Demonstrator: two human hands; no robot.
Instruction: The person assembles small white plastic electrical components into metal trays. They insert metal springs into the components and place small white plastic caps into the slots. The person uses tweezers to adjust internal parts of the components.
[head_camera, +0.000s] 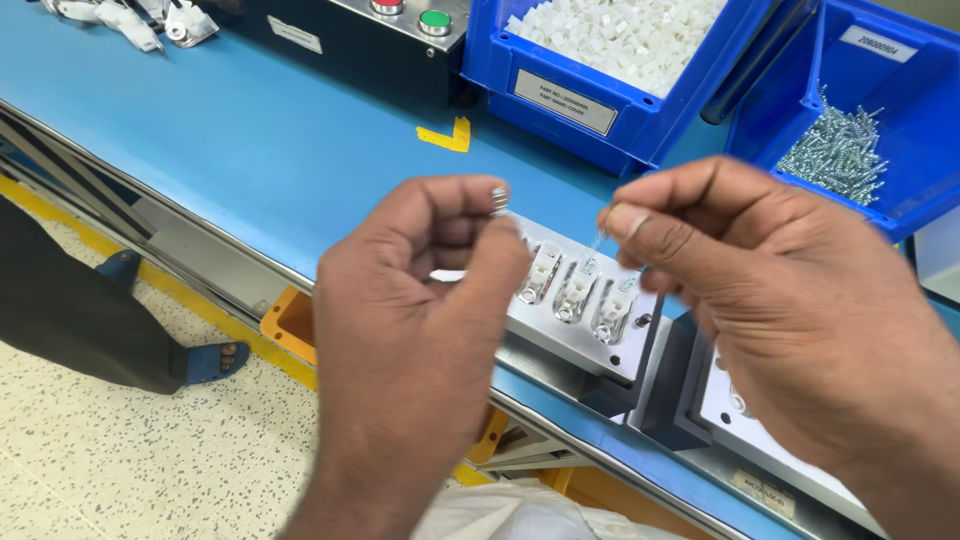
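Observation:
My left hand (420, 300) is curled above the metal fixture block (640, 345), pinching a small silver screw (499, 199) between thumb and forefinger. My right hand (790, 300) hovers to the right of it, fingertips pinched on another thin screw (598, 240) that points down toward the fixture. The fixture holds three shiny metal clips (575, 290) side by side in its slots. Both hands hide part of the fixture.
A blue bin (560, 75) of small white plastic parts (620, 30) and a blue bin (900, 210) of silver screws (835, 155) stand at the back of the blue bench (250, 140). A black control box with a green button (435, 20) sits behind. Another person's sandalled foot (210, 360) is on the floor at left.

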